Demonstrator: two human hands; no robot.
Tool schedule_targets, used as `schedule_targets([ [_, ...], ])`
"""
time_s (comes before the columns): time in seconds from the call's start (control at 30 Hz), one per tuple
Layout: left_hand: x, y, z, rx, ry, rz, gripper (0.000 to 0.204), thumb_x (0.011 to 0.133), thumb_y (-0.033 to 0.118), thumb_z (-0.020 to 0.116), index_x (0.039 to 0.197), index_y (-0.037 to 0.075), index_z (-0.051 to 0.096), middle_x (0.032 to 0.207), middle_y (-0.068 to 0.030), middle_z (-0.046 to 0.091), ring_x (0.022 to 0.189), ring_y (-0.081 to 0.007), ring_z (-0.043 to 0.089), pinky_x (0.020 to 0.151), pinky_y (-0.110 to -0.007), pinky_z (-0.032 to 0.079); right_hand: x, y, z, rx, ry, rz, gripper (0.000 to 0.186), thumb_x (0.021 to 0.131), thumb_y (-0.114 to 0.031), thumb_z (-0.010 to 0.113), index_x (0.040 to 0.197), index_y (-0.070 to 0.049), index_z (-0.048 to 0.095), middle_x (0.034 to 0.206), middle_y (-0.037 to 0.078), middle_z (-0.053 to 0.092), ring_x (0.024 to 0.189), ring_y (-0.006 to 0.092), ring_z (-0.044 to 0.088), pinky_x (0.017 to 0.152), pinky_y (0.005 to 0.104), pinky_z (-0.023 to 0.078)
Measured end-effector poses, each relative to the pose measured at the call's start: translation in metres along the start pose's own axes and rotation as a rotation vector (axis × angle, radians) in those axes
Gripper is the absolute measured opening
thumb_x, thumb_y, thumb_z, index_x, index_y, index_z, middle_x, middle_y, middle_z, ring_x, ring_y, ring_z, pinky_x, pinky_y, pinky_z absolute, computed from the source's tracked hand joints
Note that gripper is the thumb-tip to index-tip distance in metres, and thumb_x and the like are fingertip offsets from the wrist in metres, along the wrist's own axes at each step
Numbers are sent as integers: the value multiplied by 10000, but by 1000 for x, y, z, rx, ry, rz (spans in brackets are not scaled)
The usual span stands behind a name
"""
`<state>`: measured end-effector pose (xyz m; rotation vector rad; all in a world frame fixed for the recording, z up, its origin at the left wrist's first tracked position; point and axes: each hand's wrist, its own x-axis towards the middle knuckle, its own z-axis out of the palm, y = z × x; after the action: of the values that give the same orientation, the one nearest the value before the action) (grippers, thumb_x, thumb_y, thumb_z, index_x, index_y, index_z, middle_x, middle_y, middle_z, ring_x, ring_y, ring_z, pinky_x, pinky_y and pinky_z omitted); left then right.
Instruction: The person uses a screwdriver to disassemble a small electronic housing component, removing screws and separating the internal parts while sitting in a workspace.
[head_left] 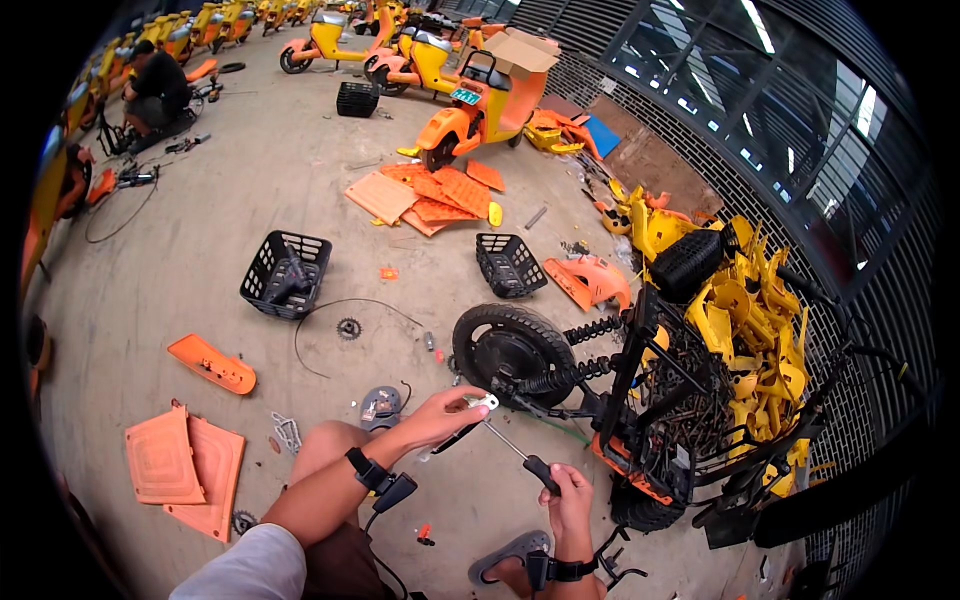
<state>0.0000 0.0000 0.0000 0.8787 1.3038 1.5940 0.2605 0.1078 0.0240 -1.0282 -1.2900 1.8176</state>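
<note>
Two flat orange plastic panels (165, 455) with ridged, stepped faces overlap at the left, below a smooth, elongated orange cover (212, 364). Beyond is a black plastic lattice basket (265, 303). The left hand (450, 415) pinches a small pale piece (488, 402), perhaps a metal bracket, between thumb and fingers, near a treaded black rubber wheel (512, 355). A screwdriver (540, 472) points its slim steel shaft at that piece, its dark handle gripped in the right hand's (572, 495) curled fingers. Glossy, curved yellow plastic fairings (745, 375) lie heaped farther right.
</note>
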Motion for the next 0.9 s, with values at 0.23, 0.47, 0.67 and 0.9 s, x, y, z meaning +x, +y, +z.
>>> schedule_targets([
  [0.23, 13, -10, 5, -72, 74, -9, 383, 953, 290, 631, 1251, 55, 572, 895, -36, 634, 763, -95, 576, 658, -237, 478, -9, 2, 17, -81, 118, -175, 210, 857, -73, 695, 1024, -11, 584, 846, 45, 589, 546, 72, 485, 448, 205, 373],
  [0.47, 6, 0, 12, -41, 116, -118, 396, 907, 313, 692, 1217, 84, 600, 842, -24, 640, 714, -87, 586, 578, -221, 431, -9, -1, -5, 10, 41, -204, 350, 864, -105, 703, 1151, -14, 525, 860, 71, 606, 578, 81, 536, 488, 214, 410],
  [0.67, 10, -6, 15, -158, 53, -153, 325, 949, 246, 627, 1213, 69, 560, 867, -79, 656, 737, -171, 628, 662, -316, 520, -13, 1, -10, -62, 98, -40, 364, 933, -237, 635, 1197, -22, 506, 859, 101, 586, 452, 107, 516, 419, 256, 414],
  [0.9, 9, -4, 21, -248, -11, -165, 272, 1001, 247, 519, 1203, 67, 497, 892, -130, 637, 782, -264, 647, 737, -404, 537, -20, 13, -17, 0, 53, -101, 328, 929, -211, 597, 1202, -60, 496, 916, 104, 578, 472, 103, 520, 423, 252, 415],
])
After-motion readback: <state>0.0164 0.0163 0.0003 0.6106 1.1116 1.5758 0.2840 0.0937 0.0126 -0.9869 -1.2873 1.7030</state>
